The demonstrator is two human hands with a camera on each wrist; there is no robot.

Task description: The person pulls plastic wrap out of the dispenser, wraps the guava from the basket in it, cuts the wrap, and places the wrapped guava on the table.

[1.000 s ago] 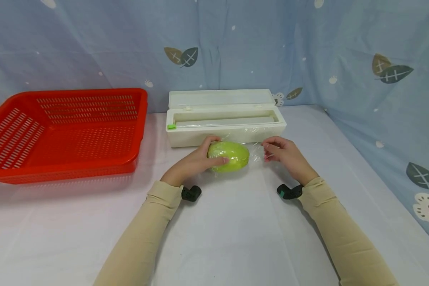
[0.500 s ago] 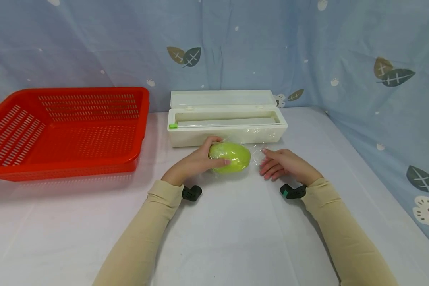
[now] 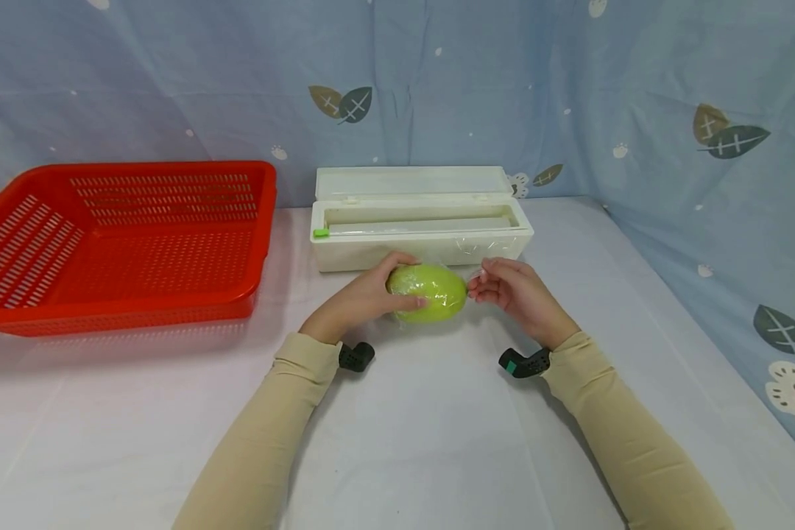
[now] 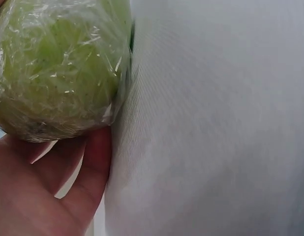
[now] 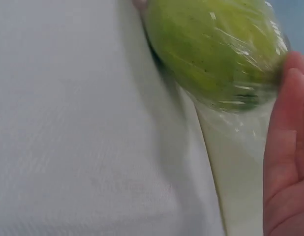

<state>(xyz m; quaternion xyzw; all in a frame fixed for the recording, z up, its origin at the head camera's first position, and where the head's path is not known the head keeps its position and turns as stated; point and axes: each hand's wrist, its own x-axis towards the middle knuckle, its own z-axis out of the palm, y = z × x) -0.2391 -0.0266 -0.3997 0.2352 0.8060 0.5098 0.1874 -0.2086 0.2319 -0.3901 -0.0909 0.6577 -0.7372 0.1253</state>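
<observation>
In the head view, a green oval melon [image 3: 430,293] wrapped in clear cling film lies on its side in front of a white cling film dispenser [image 3: 417,254]. My left hand [image 3: 367,294] grips its left end, thumb across the front and fingers behind. Wrinkled film covers that end of the melon [image 4: 58,64] in the left wrist view. At the opposite end, my right hand [image 3: 513,294] pinches a loose bit of film. The right wrist view shows slack cling film [image 5: 235,123] hanging off the melon [image 5: 211,49] beside the right fingers [image 5: 289,103].
The dispenser's lid [image 3: 411,182] stands open, with a roll inside and a green slider [image 3: 321,233] at its left. A red plastic basket [image 3: 122,313] sits on the left of the white-covered table [image 3: 397,434]. A blue patterned curtain [image 3: 450,96] hangs behind.
The right hand opened and let go of the film half a second ago, then moved left and pinches film close to the melon's right end now. The left hand keeps its grip.
</observation>
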